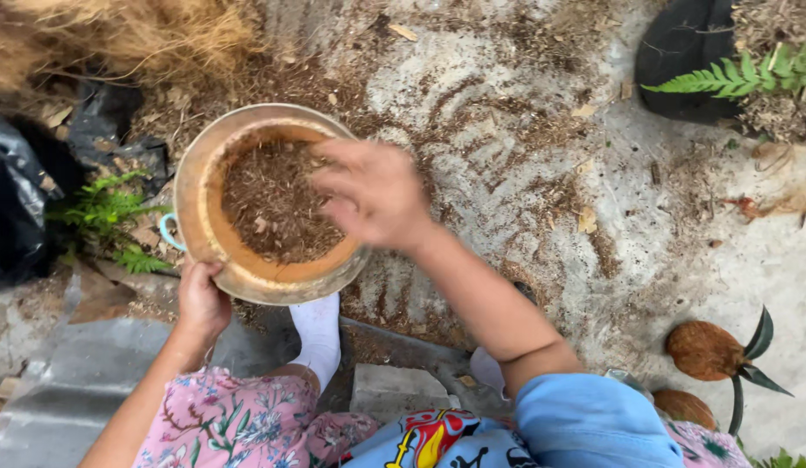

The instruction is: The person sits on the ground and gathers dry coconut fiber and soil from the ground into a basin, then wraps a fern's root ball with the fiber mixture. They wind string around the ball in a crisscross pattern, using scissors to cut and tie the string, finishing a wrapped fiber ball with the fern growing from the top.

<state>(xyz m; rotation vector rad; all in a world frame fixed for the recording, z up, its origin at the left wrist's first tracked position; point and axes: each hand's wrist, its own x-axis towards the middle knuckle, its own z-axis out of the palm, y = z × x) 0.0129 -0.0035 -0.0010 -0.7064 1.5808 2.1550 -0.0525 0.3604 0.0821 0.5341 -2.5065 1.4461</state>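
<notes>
— Where's the bowl [214,227]?

— Left of centre, at about ten o'clock from the middle of the view. It's a round metal bowl with an orange-stained inner wall, tipped a little toward the person, and it holds a heap of brown fibre [273,204].

— What's the left hand [201,299] doing?

— It grips the bowl's rim at roughly seven o'clock, fingers curled round the edge and under it, thumb on top.

— And the right hand [374,192]?

— It's over the bowl's three o'clock side, palm down. The fingers are loosely spread and bent, tips pointing into the fibre. It's blurred, so I can't tell whether they touch the fibre or pinch any of it.

— What's around?

— Concrete ground [611,260] scattered with the same brown stuff. A black bag [17,208] and a small fern [108,217] sit at nine o'clock from the bowl. A sprouting coconut [706,351] lies at four o'clock, well apart. A white sock [319,334] shows just below the bowl.
</notes>
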